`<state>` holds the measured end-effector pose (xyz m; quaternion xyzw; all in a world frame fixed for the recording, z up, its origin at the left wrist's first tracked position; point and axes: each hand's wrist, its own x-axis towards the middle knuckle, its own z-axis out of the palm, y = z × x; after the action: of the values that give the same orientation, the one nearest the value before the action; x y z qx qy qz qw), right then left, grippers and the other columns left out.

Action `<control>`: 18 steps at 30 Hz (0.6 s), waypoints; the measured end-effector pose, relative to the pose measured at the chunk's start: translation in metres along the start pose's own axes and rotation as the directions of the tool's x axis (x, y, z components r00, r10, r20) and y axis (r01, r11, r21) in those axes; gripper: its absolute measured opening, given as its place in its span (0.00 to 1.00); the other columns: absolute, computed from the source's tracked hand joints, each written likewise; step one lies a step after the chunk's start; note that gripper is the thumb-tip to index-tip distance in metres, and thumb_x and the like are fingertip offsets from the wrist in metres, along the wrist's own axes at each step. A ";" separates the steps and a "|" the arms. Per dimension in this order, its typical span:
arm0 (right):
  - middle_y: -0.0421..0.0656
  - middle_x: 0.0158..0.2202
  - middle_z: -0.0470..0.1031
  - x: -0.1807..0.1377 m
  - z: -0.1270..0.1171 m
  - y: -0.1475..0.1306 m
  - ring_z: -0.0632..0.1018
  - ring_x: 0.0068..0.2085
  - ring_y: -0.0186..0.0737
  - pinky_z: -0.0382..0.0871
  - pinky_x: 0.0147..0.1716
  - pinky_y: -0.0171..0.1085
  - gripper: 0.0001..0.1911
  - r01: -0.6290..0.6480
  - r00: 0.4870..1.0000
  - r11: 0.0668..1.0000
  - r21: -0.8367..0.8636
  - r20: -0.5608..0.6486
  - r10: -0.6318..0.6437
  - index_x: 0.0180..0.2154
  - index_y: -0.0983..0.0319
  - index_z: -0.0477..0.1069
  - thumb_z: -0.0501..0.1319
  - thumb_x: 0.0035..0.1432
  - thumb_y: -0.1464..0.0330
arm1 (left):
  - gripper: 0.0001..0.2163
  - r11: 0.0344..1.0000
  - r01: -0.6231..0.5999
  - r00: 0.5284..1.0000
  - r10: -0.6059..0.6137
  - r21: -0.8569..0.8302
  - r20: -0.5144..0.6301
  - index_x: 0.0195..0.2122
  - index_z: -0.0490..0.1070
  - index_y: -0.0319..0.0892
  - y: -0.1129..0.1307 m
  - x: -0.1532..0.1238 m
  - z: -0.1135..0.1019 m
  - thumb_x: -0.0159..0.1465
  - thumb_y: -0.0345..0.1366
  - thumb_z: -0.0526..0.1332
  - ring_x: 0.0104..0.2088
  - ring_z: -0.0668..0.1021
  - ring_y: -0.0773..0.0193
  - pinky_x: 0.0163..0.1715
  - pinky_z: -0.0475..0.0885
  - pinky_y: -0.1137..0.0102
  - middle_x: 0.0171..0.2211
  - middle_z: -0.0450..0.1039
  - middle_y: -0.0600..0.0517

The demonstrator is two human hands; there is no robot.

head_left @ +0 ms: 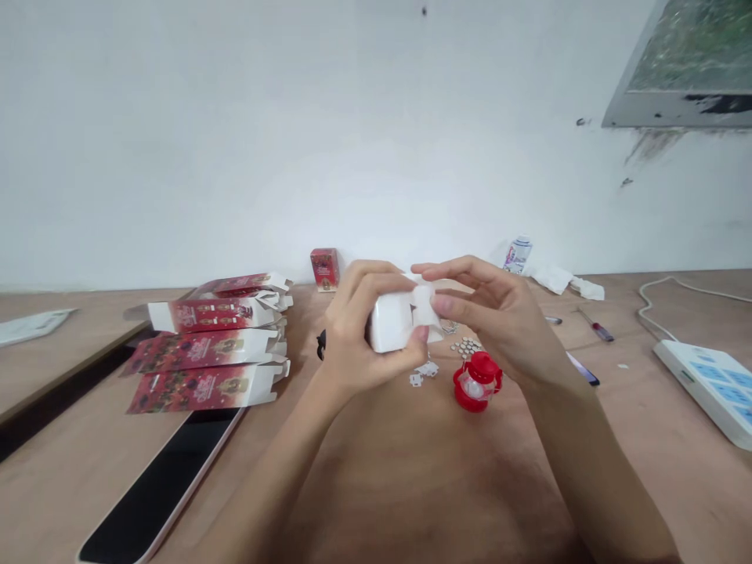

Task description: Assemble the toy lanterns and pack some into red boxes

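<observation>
My left hand [358, 329] is wrapped round a small white carton [392, 323], held above the wooden table [411, 470]. The fingers of my right hand [499, 313] pinch the carton's open end flap [424, 307]. Just below and right of my hands a small red toy lantern [477, 381] stands upright on the table. Several small white tabs [424, 373] and a cluster of tiny button cells [466, 345] lie beside it.
A pile of flat red printed cartons [208, 352] lies at the left. A dark phone [158, 489] lies near the front left. One assembled red box [325, 269] stands by the wall. A white power strip [710, 384], a screwdriver [596, 325] and crumpled tissue [558, 278] are at the right.
</observation>
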<state>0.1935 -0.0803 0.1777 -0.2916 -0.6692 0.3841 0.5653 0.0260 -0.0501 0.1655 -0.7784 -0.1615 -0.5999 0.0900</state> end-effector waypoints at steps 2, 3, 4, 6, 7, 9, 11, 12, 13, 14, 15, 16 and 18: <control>0.42 0.47 0.74 -0.001 0.002 0.000 0.75 0.46 0.43 0.74 0.42 0.43 0.10 -0.008 1.000 1.000 0.018 -0.010 0.008 0.35 0.57 0.72 0.67 0.50 0.62 | 0.14 0.999 -0.042 0.999 0.042 0.035 -0.012 0.40 0.65 0.45 0.000 0.001 -0.001 0.51 0.35 0.63 0.38 0.74 0.59 0.36 0.71 0.62 0.37 0.70 0.50; 0.42 0.46 0.73 -0.001 0.003 0.000 0.76 0.46 0.43 0.75 0.41 0.42 0.10 -0.013 1.000 1.000 0.025 -0.007 0.014 0.34 0.57 0.72 0.67 0.50 0.62 | 0.15 0.997 -0.057 0.998 0.057 0.054 -0.012 0.40 0.65 0.45 0.001 0.001 -0.002 0.51 0.36 0.63 0.38 0.74 0.58 0.35 0.71 0.62 0.37 0.70 0.50; 0.41 0.46 0.73 -0.002 0.005 -0.002 0.76 0.45 0.43 0.75 0.39 0.42 0.11 -0.020 1.000 0.999 0.028 -0.005 0.020 0.34 0.57 0.71 0.67 0.49 0.61 | 0.15 0.995 -0.070 0.997 0.071 0.076 -0.008 0.40 0.65 0.45 0.001 0.002 -0.003 0.51 0.36 0.64 0.38 0.74 0.58 0.35 0.71 0.62 0.37 0.70 0.50; 0.41 0.45 0.73 -0.004 0.009 -0.005 0.77 0.43 0.42 0.76 0.37 0.41 0.14 -0.034 0.999 0.999 0.022 -0.009 0.035 0.38 0.55 0.71 0.67 0.49 0.60 | 0.16 0.989 -0.097 0.995 0.096 0.115 0.010 0.40 0.65 0.46 0.001 0.003 -0.006 0.50 0.37 0.65 0.39 0.74 0.58 0.36 0.72 0.62 0.37 0.71 0.49; 0.40 0.45 0.73 -0.006 0.010 -0.007 0.77 0.43 0.42 0.76 0.35 0.40 0.15 -0.040 0.999 0.999 0.015 -0.015 0.040 0.40 0.54 0.70 0.67 0.49 0.60 | 0.16 0.986 -0.110 0.994 0.108 0.127 0.020 0.40 0.66 0.46 0.000 0.003 -0.008 0.50 0.37 0.65 0.39 0.75 0.58 0.36 0.72 0.62 0.38 0.71 0.49; 0.40 0.43 0.73 -0.007 0.012 -0.009 0.77 0.42 0.42 0.77 0.34 0.40 0.16 -0.046 0.999 0.999 0.005 -0.018 0.046 0.41 0.54 0.70 0.67 0.49 0.60 | 0.16 0.982 -0.132 0.991 0.129 0.134 0.037 0.41 0.66 0.46 0.000 0.003 -0.009 0.50 0.38 0.65 0.39 0.75 0.58 0.36 0.72 0.62 0.38 0.72 0.49; 0.41 0.41 0.74 -0.008 0.011 -0.010 0.77 0.42 0.42 0.77 0.34 0.40 0.14 -0.048 0.999 0.999 0.008 -0.010 0.048 0.39 0.56 0.70 0.67 0.49 0.61 | 0.17 0.979 -0.151 0.988 0.145 0.135 0.053 0.41 0.66 0.46 0.000 0.003 -0.009 0.50 0.38 0.66 0.39 0.75 0.58 0.36 0.72 0.62 0.38 0.72 0.49; 0.41 0.41 0.74 -0.008 0.010 -0.010 0.77 0.42 0.42 0.77 0.33 0.39 0.13 -0.049 0.999 0.999 0.016 -0.008 0.049 0.38 0.56 0.70 0.67 0.49 0.62 | 0.18 0.978 -0.157 0.987 0.150 0.138 0.061 0.41 0.66 0.46 -0.001 0.003 -0.009 0.50 0.39 0.66 0.38 0.75 0.58 0.36 0.72 0.62 0.38 0.72 0.48; 0.41 0.41 0.73 -0.008 0.009 -0.009 0.77 0.41 0.41 0.76 0.32 0.38 0.13 -0.050 0.999 0.998 0.027 -0.008 0.050 0.37 0.57 0.69 0.67 0.49 0.63 | 0.18 0.977 -0.161 0.986 0.152 0.143 0.069 0.42 0.66 0.46 -0.001 0.002 -0.009 0.51 0.39 0.66 0.38 0.75 0.58 0.36 0.72 0.63 0.38 0.72 0.48; 0.41 0.42 0.73 -0.008 0.007 -0.008 0.77 0.41 0.41 0.76 0.32 0.38 0.12 -0.049 0.999 0.998 0.039 -0.008 0.050 0.36 0.57 0.69 0.67 0.49 0.64 | 0.17 0.976 -0.162 0.986 0.152 0.149 0.076 0.42 0.66 0.46 -0.001 0.002 -0.009 0.51 0.39 0.66 0.38 0.75 0.58 0.36 0.72 0.63 0.39 0.72 0.48; 0.41 0.43 0.73 -0.007 0.006 -0.008 0.77 0.40 0.40 0.76 0.31 0.38 0.11 -0.046 0.999 0.998 0.050 -0.005 0.046 0.35 0.57 0.68 0.67 0.49 0.65 | 0.17 0.975 -0.162 0.985 0.151 0.154 0.081 0.42 0.65 0.46 -0.002 0.002 -0.009 0.51 0.40 0.66 0.38 0.75 0.58 0.35 0.72 0.63 0.39 0.72 0.48; 0.41 0.45 0.72 -0.007 0.004 -0.007 0.76 0.40 0.39 0.76 0.32 0.37 0.11 -0.044 0.999 0.997 0.060 0.000 0.044 0.34 0.57 0.67 0.67 0.49 0.66 | 0.17 0.974 -0.166 0.984 0.154 0.156 0.087 0.42 0.65 0.47 -0.002 0.001 -0.009 0.52 0.41 0.65 0.38 0.75 0.58 0.35 0.72 0.63 0.39 0.72 0.48; 0.41 0.46 0.71 -0.006 0.002 -0.006 0.76 0.40 0.38 0.75 0.32 0.37 0.10 -0.049 0.999 0.996 0.069 0.018 0.048 0.33 0.58 0.66 0.66 0.50 0.68 | 0.17 0.971 -0.185 0.981 0.172 0.154 0.090 0.41 0.65 0.47 -0.004 0.001 -0.009 0.52 0.41 0.65 0.38 0.75 0.58 0.35 0.72 0.63 0.39 0.72 0.48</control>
<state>0.1927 -0.0890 0.1798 -0.2849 -0.6527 0.4233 0.5601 0.0164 -0.0498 0.1689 -0.8021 -0.1423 -0.5443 0.2004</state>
